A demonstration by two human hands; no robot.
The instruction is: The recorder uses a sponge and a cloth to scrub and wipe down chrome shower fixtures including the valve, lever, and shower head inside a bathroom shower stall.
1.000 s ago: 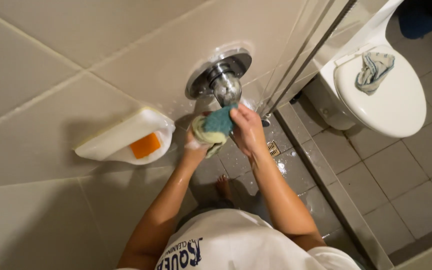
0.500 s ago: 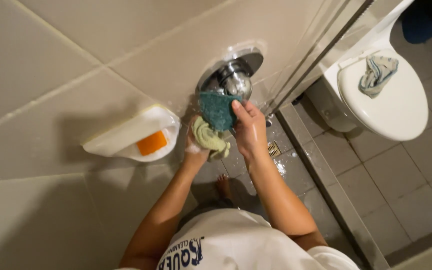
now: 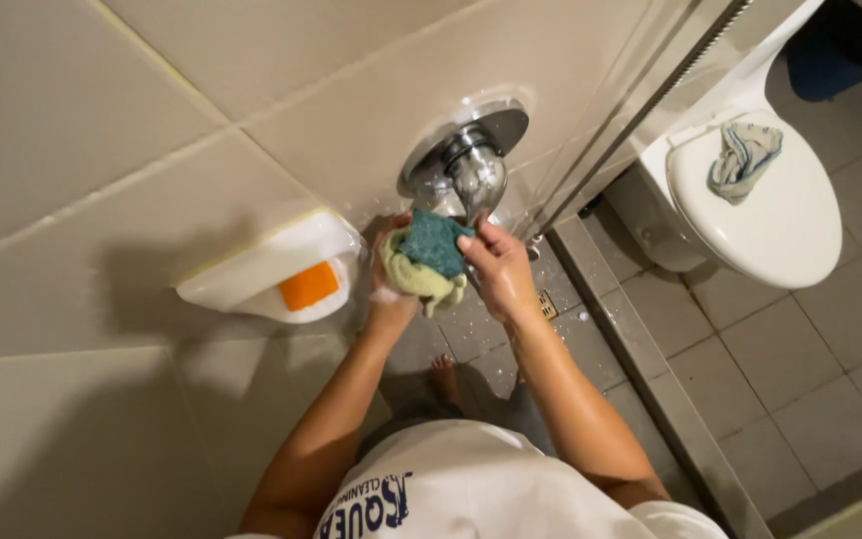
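both hands grip one teal-and-yellow scrub sponge (image 3: 428,258): left hand (image 3: 388,289) cups it underneath, right hand (image 3: 496,268) pinches its top edge. round chrome shower valve handle (image 3: 471,165) sits just above the grip, close enough to scrub.

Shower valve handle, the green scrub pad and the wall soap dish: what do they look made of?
Round shower valve handle: likely chromed metal, mirror-bright reflections. Teal-green scrub pad, held in both hands: seemingly fibrous synthetic, matte, against a yellow spongy layer. White wall soap dish: glossy, ceramic or plastic, unclear.
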